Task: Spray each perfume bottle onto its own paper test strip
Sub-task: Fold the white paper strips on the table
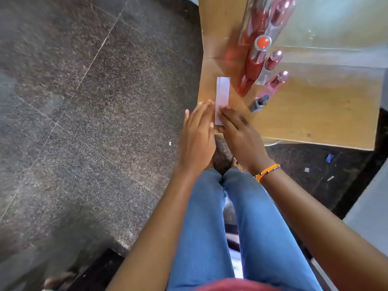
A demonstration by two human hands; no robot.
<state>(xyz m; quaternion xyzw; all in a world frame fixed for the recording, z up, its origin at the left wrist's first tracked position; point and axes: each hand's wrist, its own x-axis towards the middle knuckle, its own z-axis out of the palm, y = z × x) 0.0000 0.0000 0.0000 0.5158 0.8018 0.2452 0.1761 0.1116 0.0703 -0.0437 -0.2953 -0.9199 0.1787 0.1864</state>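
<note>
A small stack of white paper test strips [222,95] lies near the left edge of the wooden table [315,118]. My left hand [197,131] rests flat against the strips' left side, fingers straight. My right hand [239,131] presses its fingertips on the strips' near end. To the right stand several perfume bottles: a tall red one with a red round cap [255,61], a clear one with a pink cap [273,61], a pink one [275,85] and a small dark grey one [259,105]. Whether either hand pinches a strip is unclear.
The table's near edge runs just behind my hands and its left edge is close to the strips. Dark speckled floor tiles [84,122] lie to the left. Paper scraps [329,158] lie on the floor at right. My knees in blue jeans [231,206] are below.
</note>
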